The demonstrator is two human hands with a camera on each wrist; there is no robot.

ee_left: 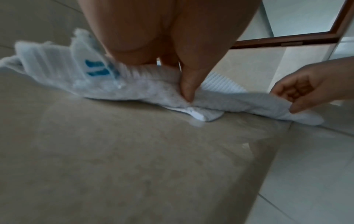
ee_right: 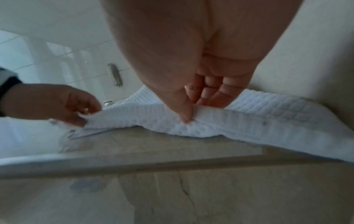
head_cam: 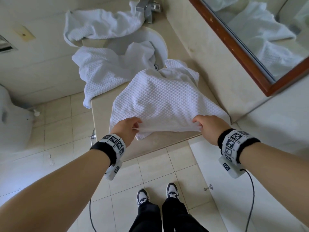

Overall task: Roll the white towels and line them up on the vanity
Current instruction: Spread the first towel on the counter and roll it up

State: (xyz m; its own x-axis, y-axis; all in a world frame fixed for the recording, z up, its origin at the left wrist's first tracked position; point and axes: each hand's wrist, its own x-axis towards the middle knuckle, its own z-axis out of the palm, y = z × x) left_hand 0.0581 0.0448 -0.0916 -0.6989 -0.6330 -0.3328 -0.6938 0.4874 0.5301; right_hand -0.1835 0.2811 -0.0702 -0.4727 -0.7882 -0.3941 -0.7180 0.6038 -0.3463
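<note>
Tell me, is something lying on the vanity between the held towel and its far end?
Yes. Both hands, left hand and right hand, pinch the near towel. Beyond it, two crumpled towels lie over the sink, covering the vanity there.

- A wood-framed mirror [head_cam: 237,42] hangs on the wall.
- A metal tap [head_cam: 148,9] stands behind the white sink [head_cam: 160,42].
- A toilet [head_cam: 13,118] sits on the tiled floor [head_cam: 150,171].
- Black-and-white shoes [head_cam: 172,190] show below.
</note>
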